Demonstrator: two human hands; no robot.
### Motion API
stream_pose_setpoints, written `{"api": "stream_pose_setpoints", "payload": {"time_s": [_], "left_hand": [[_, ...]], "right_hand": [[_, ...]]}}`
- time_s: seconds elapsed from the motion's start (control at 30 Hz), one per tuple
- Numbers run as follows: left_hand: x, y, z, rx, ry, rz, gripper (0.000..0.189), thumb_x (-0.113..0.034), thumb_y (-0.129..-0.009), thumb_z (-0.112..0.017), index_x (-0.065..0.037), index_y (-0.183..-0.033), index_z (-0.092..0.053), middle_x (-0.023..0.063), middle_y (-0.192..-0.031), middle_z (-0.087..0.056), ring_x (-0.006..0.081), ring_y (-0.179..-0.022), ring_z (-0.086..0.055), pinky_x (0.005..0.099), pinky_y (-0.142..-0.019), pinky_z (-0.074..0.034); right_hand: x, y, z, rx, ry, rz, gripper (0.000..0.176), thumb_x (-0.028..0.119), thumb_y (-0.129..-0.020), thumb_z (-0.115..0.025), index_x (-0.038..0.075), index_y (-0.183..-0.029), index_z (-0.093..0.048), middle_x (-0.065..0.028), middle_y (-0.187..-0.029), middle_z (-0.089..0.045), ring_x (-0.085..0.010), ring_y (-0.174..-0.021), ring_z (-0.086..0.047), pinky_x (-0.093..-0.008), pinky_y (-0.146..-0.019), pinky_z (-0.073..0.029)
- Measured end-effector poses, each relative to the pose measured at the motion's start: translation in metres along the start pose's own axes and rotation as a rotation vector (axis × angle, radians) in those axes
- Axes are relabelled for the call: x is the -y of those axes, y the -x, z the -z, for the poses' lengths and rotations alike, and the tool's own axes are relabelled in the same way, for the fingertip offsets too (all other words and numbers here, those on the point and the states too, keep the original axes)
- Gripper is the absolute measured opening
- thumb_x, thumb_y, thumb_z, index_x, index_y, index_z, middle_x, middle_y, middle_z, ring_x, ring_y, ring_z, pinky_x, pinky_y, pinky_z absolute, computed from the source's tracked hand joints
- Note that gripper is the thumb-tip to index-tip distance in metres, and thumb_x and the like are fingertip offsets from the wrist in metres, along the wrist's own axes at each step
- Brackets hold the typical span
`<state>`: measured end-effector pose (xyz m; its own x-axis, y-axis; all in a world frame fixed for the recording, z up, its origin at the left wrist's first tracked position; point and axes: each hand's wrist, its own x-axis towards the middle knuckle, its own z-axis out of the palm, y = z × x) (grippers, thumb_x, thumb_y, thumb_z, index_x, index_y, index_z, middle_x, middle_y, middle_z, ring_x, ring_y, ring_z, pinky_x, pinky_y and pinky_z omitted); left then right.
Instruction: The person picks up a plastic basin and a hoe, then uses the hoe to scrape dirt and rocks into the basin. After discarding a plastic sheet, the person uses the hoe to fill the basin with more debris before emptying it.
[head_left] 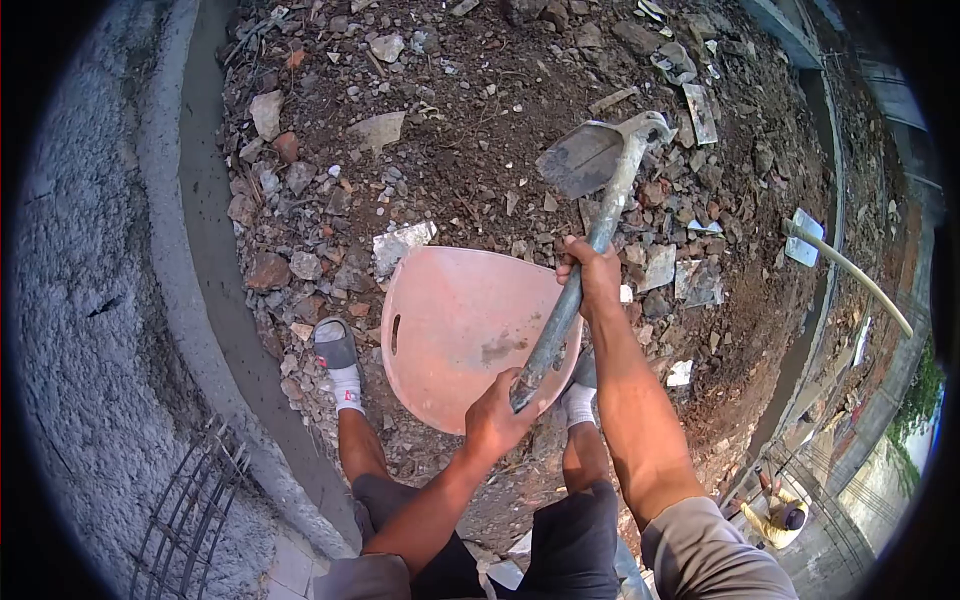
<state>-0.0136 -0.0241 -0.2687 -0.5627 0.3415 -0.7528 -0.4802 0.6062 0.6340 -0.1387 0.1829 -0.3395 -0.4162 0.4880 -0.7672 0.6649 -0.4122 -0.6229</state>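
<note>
A hoe with a long worn handle (570, 305) runs up and to the right, its grey metal blade (582, 160) raised over the rubble. My left hand (495, 418) is wrapped round the lower end of the handle. Higher up, my right hand (594, 272) grips the same handle. Beneath the handle, between my feet, lies a pinkish shallow container (450, 320) with a slot in its left side and a few dark smudges inside.
Broken stones and soil (460, 150) spread ahead. A concrete beam (215, 200) edges the left, with rebar (190, 510) at lower left. A curved pale pole (860, 275) stands out at right. Another person (780, 518) is at lower right.
</note>
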Motion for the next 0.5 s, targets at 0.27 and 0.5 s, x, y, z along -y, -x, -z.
{"api": "stream_pose_setpoints", "payload": {"time_s": [0.27, 0.5], "left_hand": [[0.031, -0.036, -0.022, -0.096, 0.055, -0.085, 0.031, -0.03, -0.074, -0.075, -0.009, -0.094, -0.065, 0.0128, -0.078, -0.069, 0.0293, -0.074, -0.068, 0.0392, -0.068, -0.052], [-0.119, -0.222, 0.04, -0.135, 0.219, -0.421, 0.037, -0.032, -0.073, -0.077, -0.003, -0.092, -0.064, 0.0148, -0.077, -0.068, 0.0256, -0.069, -0.066, 0.0376, -0.066, -0.051]], "right_hand": [[0.069, 0.042, 0.001, 0.061, -0.174, 0.147, 0.022, 0.013, -0.082, -0.069, 0.004, -0.091, -0.051, -0.0048, -0.066, -0.054, -0.0159, -0.049, -0.056, -0.0294, -0.045, -0.051], [0.256, -0.045, -0.043, 0.042, -0.028, 0.765, 0.019, 0.015, -0.083, -0.067, -0.002, -0.082, -0.057, -0.0071, -0.065, -0.057, -0.0153, -0.05, -0.059, -0.0268, -0.045, -0.049]]}}
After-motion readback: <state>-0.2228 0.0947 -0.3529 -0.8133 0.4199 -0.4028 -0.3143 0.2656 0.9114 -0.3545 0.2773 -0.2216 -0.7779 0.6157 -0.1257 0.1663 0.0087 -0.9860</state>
